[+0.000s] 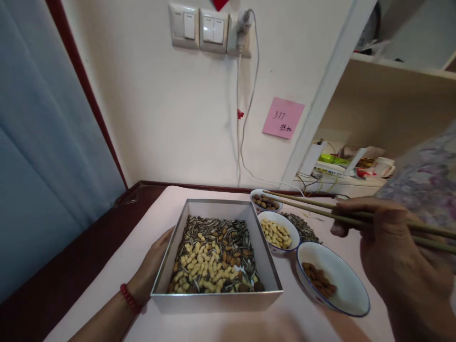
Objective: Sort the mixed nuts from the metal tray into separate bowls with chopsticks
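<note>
My right hand (399, 247) is closed around a pair of chopsticks (317, 209). Their tips reach over a small bowl (252, 194) of round brown nuts (265, 202); I cannot tell whether they pinch one. My left hand (155, 256), fingers stretched out, lies against the left outer wall of a box (228, 300), which partly hides it. Inside the box are striped sunflower seeds (210, 225), peanuts (203, 261), almonds (231, 259) and several round nuts (244, 287), lying mixed.
Right of the box stand a bowl (294, 230) of peanuts and a larger bowl (351, 280) of almonds. Loose sunflower seeds (302, 228) lie behind them. A white cable (245, 142) hangs from the wall socket. A person's floral clothing (423, 175) shows at right.
</note>
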